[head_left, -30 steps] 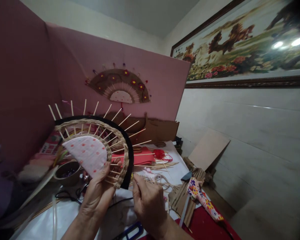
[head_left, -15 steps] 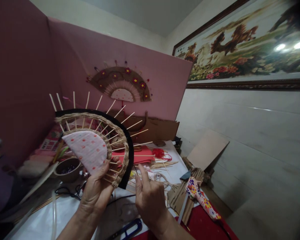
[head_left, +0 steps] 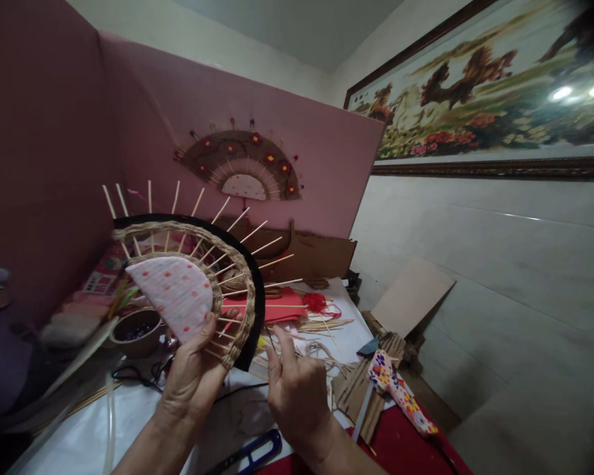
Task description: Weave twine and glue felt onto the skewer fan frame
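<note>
My left hand (head_left: 193, 376) grips a half-round fan (head_left: 257, 290) by its lower right part, thumb in front and fingers behind. The fan has thin wooden sticks spread out like rays, woven tan cord bands and a black outer band. At its centre is a white half-disc (head_left: 175, 290) with red dots. Just right of the fan's lower end, my right hand (head_left: 299, 389) is closed, thumb and forefinger pinching a thin black cord (head_left: 270, 338). A dark strand (head_left: 242, 389) also runs across the table between the hands.
A blue-handled snipping tool (head_left: 257, 452) lies near the front edge. At right are torn cardboard (head_left: 351, 396) and a flower-patterned glue gun (head_left: 400, 392). Behind lie red sheets (head_left: 282, 310), loose sticks and red yarn (head_left: 315, 302). A bowl of beads (head_left: 136, 333) stands left; a finished fan (head_left: 242, 161) hangs on the pink board.
The view has shifted very slightly. Both hands keep nearly the same place, with the fan and the black cord still held.
</note>
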Action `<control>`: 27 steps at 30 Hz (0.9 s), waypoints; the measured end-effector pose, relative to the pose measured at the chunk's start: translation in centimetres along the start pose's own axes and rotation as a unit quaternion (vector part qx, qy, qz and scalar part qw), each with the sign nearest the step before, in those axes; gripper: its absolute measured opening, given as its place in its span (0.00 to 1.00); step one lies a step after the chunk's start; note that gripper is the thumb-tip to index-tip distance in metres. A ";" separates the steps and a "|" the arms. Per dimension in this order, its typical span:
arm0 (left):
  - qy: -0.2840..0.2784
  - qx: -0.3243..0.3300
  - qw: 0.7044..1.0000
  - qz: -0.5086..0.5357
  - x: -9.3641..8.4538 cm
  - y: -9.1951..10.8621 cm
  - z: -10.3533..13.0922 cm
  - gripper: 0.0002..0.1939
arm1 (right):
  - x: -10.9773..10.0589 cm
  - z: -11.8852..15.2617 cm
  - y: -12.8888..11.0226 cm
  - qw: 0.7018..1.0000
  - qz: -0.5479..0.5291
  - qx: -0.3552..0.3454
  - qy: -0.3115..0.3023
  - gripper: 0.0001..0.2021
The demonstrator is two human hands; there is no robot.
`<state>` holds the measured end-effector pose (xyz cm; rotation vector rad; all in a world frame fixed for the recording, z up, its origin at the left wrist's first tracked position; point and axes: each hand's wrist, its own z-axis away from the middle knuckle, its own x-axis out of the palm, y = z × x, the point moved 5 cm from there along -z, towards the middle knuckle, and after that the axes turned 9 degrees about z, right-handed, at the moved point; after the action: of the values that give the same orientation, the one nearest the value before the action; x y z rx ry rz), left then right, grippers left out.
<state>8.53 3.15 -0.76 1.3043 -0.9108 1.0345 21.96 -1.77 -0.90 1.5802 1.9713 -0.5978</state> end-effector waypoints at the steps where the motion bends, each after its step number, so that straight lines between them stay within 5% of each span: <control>1: -0.004 0.000 1.000 0.003 0.0 0.0 0.0 0.16 | 0.0 0.0 0.0 1.000 -0.003 0.002 0.000 0.17; 27: 0.026 0.001 0.999 0.024 -0.4 -0.1 -0.3 0.16 | -0.5 0.5 -0.9 0.994 -0.090 -0.046 0.036 0.11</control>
<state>8.51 3.40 -1.19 1.2569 -0.9059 1.1025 21.20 -2.63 -0.94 1.3956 2.1785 -0.5180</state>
